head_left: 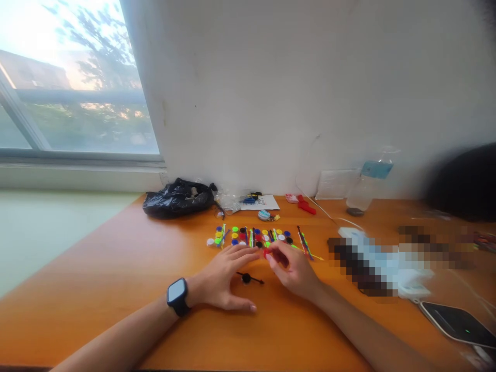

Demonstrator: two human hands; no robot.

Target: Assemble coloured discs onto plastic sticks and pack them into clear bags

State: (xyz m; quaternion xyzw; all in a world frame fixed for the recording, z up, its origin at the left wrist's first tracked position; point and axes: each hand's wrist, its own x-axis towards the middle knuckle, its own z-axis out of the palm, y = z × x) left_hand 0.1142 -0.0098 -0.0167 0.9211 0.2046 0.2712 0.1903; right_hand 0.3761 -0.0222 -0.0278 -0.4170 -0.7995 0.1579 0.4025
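Observation:
My left hand is spread over the wooden table, thumb apart from the fingers, holding nothing. Between its thumb and fingers, a round black piece lies on the table with a thin black arrow-tipped stick across it. The thumb and fingertips of my right hand pinch a small round red piece, close to my left fingertips. Just beyond both hands, several coloured discs and thin coloured sticks are laid out in rows. My hands hide part of the nearest row.
A black plastic bag lies at the back left, with a white sheet further right. A clear bottle stands by the wall. Toward the right are a phone, a white cable and a blurred-out area.

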